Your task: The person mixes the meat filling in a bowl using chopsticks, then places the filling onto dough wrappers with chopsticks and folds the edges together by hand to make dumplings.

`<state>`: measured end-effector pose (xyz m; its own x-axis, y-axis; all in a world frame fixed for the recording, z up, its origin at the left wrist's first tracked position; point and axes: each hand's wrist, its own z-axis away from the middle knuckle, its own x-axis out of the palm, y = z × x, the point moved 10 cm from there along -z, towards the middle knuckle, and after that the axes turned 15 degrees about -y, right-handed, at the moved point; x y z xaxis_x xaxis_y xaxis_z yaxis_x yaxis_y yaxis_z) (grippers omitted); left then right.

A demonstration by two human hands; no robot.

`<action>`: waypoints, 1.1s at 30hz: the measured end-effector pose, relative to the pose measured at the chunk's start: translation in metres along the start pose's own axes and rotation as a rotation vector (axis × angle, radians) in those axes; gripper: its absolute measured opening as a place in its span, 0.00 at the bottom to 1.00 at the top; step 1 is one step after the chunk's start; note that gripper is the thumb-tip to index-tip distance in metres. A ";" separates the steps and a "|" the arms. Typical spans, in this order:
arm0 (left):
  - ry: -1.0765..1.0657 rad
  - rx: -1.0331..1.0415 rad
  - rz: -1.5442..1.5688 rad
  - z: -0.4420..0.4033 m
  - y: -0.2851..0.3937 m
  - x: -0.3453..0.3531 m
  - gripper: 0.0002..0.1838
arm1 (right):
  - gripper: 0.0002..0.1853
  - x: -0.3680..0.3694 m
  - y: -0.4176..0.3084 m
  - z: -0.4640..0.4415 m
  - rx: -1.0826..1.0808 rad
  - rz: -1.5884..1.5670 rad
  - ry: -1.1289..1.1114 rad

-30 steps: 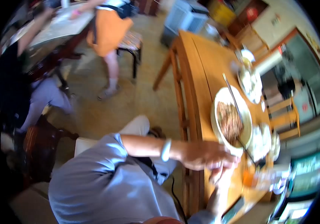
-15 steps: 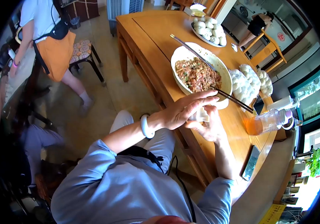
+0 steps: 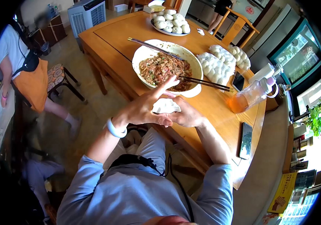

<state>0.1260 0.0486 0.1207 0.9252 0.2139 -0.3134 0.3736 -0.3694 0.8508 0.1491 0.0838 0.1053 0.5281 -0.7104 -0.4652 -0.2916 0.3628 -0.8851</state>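
Note:
A white folded dumpling [image 3: 166, 106] with a pleated edge is held between my two hands, just in front of the mixing bowl [image 3: 195, 67]. My left hand [image 3: 140, 108], with a pale bangle at the wrist, grips the dumpling's left side; its index finger points up towards the bowl. Around the right side closes my right hand [image 3: 188, 113], its fingertips meeting the left thumb below the dumpling. Minced filling [image 3: 164, 69] fills much of the bowl. Dark chopsticks [image 3: 209, 83] rest in the filling and across the right rim, and more chopsticks [image 3: 155, 48] lie over the far rim.
Behind the bowl stands a plate [image 3: 162, 31] of white buns. Bags of white round pieces [image 3: 217, 65], a bottle of orange drink [image 3: 247, 98] and two phones [image 3: 245, 140] lie to the right. A person in an orange apron [image 3: 33, 84] stands left.
My left hand has turned from lying flat over the wrapper to gripping its side. The dumpling now shows as a folded half-moon between both hands. The whole view has shifted.

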 end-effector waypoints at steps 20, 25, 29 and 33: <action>0.294 0.338 1.443 0.020 -0.025 0.021 0.28 | 0.28 -0.022 -0.030 0.003 -0.021 0.753 0.330; 0.520 0.232 1.424 0.022 -0.027 0.023 0.28 | 0.26 -0.025 -0.027 0.002 0.017 0.768 0.361; 0.460 0.280 1.428 0.022 -0.025 0.023 0.29 | 0.23 -0.023 -0.029 0.002 -0.007 0.815 0.345; 0.536 0.221 1.437 0.023 -0.025 0.023 0.29 | 0.23 -0.023 -0.031 0.000 -0.010 0.807 0.340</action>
<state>0.1394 0.0423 0.0826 0.3884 -0.1553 0.9083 -0.7310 -0.6521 0.2010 0.1458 0.0891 0.1432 -0.1085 -0.3805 -0.9184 -0.4817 0.8283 -0.2863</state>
